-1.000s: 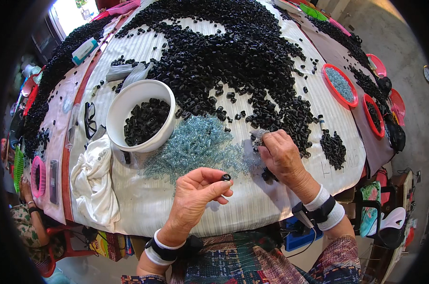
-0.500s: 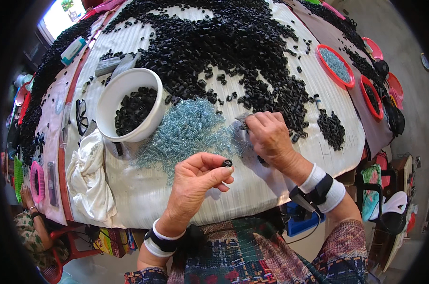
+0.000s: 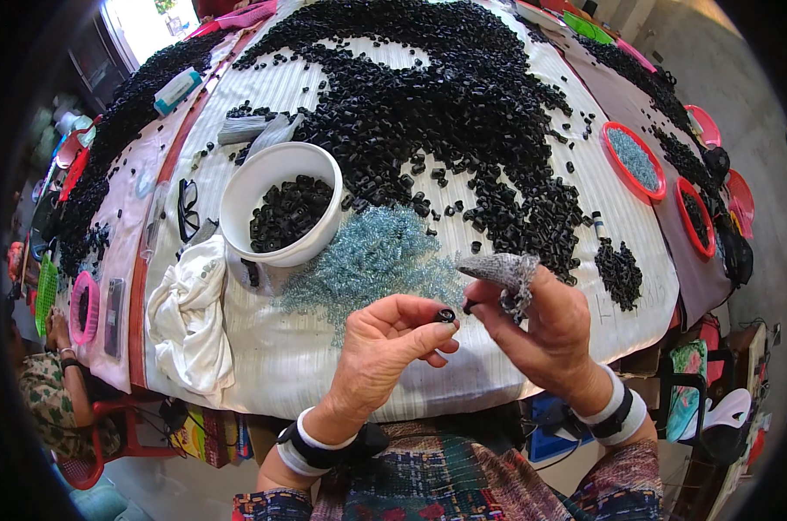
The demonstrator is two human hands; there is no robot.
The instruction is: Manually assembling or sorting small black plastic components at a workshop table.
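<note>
My left hand (image 3: 385, 347) pinches a small black ring-shaped part (image 3: 444, 316) between thumb and fingertips. Close by on its right, my right hand (image 3: 549, 326) wears a grey knitted finger cover (image 3: 502, 271) over one finger, which points left. A small dark piece (image 3: 470, 306) shows at the thumb tip of that hand; its exact kind is too small to tell. Just beyond both hands lies a loose heap of small, shiny pale-blue pieces (image 3: 372, 260). Behind it spreads a big pile of black cylindrical parts (image 3: 428, 95).
A white bowl (image 3: 234, 208) of black parts stands left of the blue heap. Near it lie glasses (image 3: 187, 210) and a crumpled white cloth (image 3: 189, 321). Red trays (image 3: 659, 189) sit at the right. Another person's hands (image 3: 59, 330) rest at the far left.
My right hand has drawn back from the blue heap toward my left hand, turning so its covered finger points left. My left hand keeps the ring-shaped part. The view has shifted slightly.
</note>
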